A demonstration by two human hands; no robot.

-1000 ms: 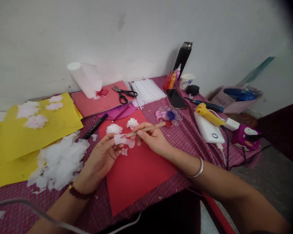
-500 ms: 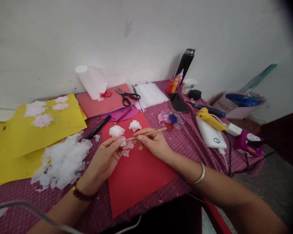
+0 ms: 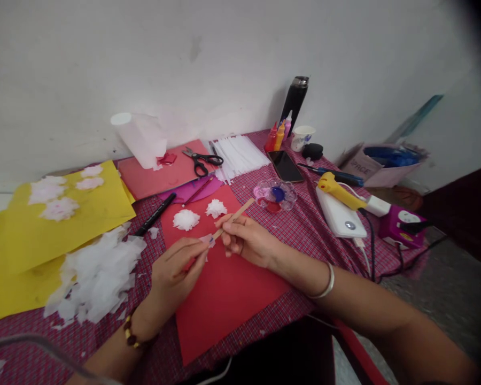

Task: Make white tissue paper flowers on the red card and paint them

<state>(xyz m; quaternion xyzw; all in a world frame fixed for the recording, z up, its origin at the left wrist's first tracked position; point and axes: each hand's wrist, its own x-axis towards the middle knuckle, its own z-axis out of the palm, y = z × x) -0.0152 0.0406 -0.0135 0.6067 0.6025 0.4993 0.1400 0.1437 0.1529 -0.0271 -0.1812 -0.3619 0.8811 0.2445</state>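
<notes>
Stick [image 3: 234,218] pinched in right hand [image 3: 246,241]; left hand [image 3: 176,270] pinches paper scrap [image 3: 207,240] at tip.

"What have you got there?"
"A thin wooden stick [image 3: 233,219] pinched in my right hand [image 3: 246,243], angled up and away over the red sheet [image 3: 228,289]."
"And the other?"
"My left hand [image 3: 176,270] pinches a small pale tissue piece [image 3: 207,240] at the stick's near tip."

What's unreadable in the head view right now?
- Small tissue piece: pinched by left hand fingertips at the wooden stick tip; its shape is hidden and blurred.
- Right hand: its grip on the stick is mostly covered by its own fingers.
- Cardboard box: lettering too small.
- Right side of frame: dark vignette.
</notes>
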